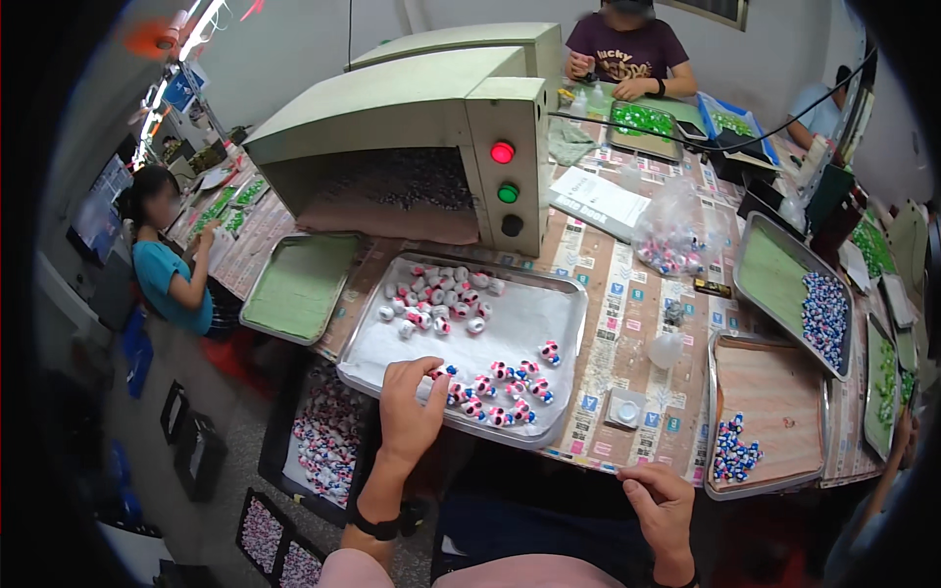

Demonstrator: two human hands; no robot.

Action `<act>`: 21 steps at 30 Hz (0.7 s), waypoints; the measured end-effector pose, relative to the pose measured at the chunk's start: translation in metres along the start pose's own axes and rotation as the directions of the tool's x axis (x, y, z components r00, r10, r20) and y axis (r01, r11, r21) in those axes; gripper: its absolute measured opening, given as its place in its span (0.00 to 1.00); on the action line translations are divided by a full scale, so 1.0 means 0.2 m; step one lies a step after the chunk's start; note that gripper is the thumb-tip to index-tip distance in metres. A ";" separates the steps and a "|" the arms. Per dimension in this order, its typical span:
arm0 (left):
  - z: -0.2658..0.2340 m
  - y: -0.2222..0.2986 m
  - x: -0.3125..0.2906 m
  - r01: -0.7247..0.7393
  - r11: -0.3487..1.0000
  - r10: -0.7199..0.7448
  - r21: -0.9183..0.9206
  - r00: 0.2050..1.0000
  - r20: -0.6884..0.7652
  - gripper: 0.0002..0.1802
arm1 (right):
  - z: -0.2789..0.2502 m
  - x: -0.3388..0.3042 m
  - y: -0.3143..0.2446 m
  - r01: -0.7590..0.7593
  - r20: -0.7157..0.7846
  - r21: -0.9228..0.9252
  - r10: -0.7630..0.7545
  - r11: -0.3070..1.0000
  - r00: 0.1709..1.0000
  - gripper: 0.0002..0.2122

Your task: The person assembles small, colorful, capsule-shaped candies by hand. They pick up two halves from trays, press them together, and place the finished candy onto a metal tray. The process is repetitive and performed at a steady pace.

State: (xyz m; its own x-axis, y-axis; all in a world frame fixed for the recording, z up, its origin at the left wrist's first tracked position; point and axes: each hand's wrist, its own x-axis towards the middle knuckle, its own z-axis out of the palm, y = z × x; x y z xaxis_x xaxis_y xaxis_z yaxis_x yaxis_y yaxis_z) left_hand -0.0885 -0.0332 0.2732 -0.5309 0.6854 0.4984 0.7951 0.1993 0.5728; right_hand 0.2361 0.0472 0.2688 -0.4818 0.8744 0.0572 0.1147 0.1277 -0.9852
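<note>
A metal tray (368, 343) lined with white paper lies before me. Small white-and-pink beads or heads (443, 294) are gathered at its back. Nearer the front are several small pink, white and blue figures (502, 392). Over the tray's front left edge, my left hand (412, 412) has its thumb and forefinger slightly apart, the tips right beside a figure. I cannot make out anything held there. At the table's front edge, my right hand (662, 505) is closed, thumb against forefinger. Whatever may be between those fingertips is too small to tell.
Behind the tray stands a beige machine (392, 127) with a wide opening. A tray with blue pieces (735, 451), a small white pad (624, 409) and a plastic bag of pieces (676, 240) lie rightward. A black bin (323, 441) is below left. Other people sit nearby.
</note>
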 end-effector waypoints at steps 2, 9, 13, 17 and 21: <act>-0.02 -0.08 0.00 0.089 0.996 -0.089 0.003 0.994 0.064 0.12 | 0.02 0.00 0.00 -0.020 0.008 0.019 0.020 1.000 1.000 0.06; -0.06 -0.19 0.04 -0.001 0.999 -0.005 0.034 0.981 0.194 0.11 | 0.05 -0.02 -0.03 -0.039 0.019 0.010 0.039 0.999 0.999 0.06; -0.05 -0.35 0.18 -0.132 0.978 0.120 0.160 0.989 0.080 0.24 | 0.04 -0.04 0.01 -0.032 0.007 0.012 0.031 0.999 0.999 0.06; -0.03 -0.51 0.30 -0.189 0.919 0.122 0.347 0.971 0.206 0.37 | 0.04 -0.04 0.01 -0.069 0.004 0.047 0.069 0.996 0.998 0.05; 0.06 -0.56 0.29 -0.133 0.907 0.009 0.399 0.955 0.298 0.39 | 0.00 -0.03 -0.07 0.035 0.079 -0.103 -0.027 0.994 0.997 0.06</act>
State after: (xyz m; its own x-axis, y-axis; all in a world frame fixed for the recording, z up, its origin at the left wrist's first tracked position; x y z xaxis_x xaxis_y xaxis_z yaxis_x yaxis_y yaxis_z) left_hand -0.2049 -0.0079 0.2301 -0.4120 0.8647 0.2874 0.9091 0.3688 0.1937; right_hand 0.2370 0.0390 0.2826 -0.5519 0.8309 0.0709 0.1865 0.2058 -0.9607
